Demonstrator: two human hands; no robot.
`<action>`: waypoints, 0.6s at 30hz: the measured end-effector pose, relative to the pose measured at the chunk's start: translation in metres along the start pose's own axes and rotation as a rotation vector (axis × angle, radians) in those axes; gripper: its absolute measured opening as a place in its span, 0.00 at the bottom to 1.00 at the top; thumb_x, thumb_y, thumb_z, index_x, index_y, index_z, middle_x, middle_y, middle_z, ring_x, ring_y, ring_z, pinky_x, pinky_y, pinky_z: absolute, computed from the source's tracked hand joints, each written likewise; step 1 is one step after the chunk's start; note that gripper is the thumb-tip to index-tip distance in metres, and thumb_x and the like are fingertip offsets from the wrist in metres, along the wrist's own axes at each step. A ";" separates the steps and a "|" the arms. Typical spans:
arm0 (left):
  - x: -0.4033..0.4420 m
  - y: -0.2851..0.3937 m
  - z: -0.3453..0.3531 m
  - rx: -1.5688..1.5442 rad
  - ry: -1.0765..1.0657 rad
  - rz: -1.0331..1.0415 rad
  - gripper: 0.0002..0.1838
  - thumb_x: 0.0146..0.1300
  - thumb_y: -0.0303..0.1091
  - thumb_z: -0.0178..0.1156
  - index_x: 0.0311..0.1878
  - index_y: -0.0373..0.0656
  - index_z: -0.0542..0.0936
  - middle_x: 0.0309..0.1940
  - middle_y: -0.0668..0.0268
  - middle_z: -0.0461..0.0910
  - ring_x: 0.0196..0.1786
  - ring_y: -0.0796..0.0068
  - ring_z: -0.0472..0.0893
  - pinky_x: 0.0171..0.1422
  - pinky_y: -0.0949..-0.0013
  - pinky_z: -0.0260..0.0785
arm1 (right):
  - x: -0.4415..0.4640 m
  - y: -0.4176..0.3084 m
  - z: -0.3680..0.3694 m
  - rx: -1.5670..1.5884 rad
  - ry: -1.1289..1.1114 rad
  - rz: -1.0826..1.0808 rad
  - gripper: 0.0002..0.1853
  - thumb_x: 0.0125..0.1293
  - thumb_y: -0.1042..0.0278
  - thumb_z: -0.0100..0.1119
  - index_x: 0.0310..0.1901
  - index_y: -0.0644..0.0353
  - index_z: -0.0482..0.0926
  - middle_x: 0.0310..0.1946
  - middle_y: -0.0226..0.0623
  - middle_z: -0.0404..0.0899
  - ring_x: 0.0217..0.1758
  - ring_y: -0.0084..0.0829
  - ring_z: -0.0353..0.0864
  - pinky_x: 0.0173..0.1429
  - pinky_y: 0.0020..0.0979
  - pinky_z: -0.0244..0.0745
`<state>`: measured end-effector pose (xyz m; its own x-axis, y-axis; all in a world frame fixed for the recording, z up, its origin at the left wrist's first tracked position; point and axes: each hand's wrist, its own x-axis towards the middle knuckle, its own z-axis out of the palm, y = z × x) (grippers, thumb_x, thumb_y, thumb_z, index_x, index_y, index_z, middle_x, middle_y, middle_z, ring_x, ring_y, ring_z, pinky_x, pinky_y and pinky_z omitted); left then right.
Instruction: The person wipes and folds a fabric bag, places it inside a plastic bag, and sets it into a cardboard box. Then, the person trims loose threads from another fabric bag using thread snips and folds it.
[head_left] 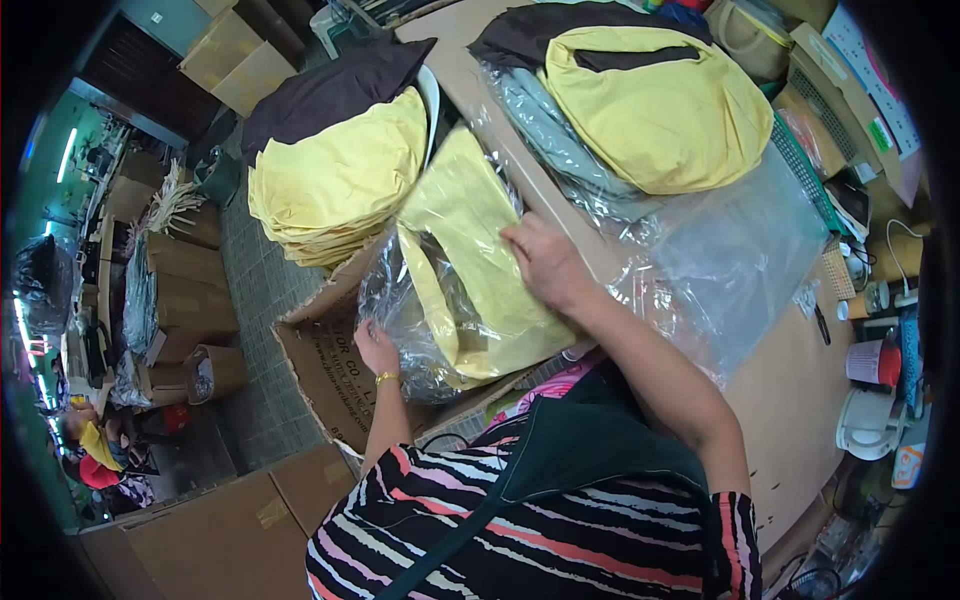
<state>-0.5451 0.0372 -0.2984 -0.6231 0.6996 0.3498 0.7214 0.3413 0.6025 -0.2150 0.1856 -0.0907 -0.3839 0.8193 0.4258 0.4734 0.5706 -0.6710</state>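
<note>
A yellow cloth bag [510,325] with a long handle opening lies tilted in front of me, over the open carton [330,385] and the table edge. Crinkled clear plastic [400,290] shows around its left side and through the opening. My left hand [378,352], with a gold-coloured band at the wrist, pinches the plastic at its lower left. At the bag's right edge, my right hand [548,262] is closed on the yellow cloth; whether plastic is also between those fingers is hidden.
A stack of yellow bags [340,180] with dark cloth stands at the far left. On the table [790,420] lie another yellow bag [660,120], wrapped grey-green cloth [560,130] and clear plastic sleeves [740,250]. A red-and-white cup [873,363] stands right. Another person [95,445] sits far left.
</note>
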 end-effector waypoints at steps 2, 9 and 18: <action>-0.011 -0.029 -0.006 0.059 -0.008 -0.055 0.13 0.62 0.27 0.57 0.50 0.37 0.77 0.47 0.53 0.77 0.53 0.53 0.75 0.59 0.57 0.67 | -0.008 0.017 0.029 -0.010 -0.074 0.041 0.09 0.62 0.72 0.61 0.42 0.65 0.79 0.33 0.44 0.75 0.39 0.44 0.79 0.44 0.39 0.74; -0.040 -0.054 0.034 0.613 -0.662 -0.702 0.44 0.59 0.44 0.64 0.75 0.59 0.52 0.76 0.54 0.44 0.74 0.45 0.54 0.73 0.42 0.53 | -0.041 -0.002 0.021 -0.456 -0.803 0.086 0.22 0.59 0.55 0.65 0.48 0.63 0.78 0.39 0.48 0.77 0.46 0.46 0.80 0.51 0.42 0.72; -0.030 -0.028 0.112 0.577 -0.091 -0.578 0.43 0.54 0.38 0.65 0.73 0.58 0.57 0.76 0.56 0.47 0.77 0.52 0.47 0.75 0.38 0.44 | -0.058 -0.077 -0.191 0.655 -0.686 0.090 0.17 0.69 0.63 0.56 0.53 0.67 0.76 0.46 0.43 0.80 0.53 0.38 0.79 0.60 0.35 0.70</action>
<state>-0.5132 0.0774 -0.4066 -0.9347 0.3547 0.0225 0.3520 0.9149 0.1978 -0.0780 0.1054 0.0518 -0.8479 0.5281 0.0464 0.0657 0.1915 -0.9793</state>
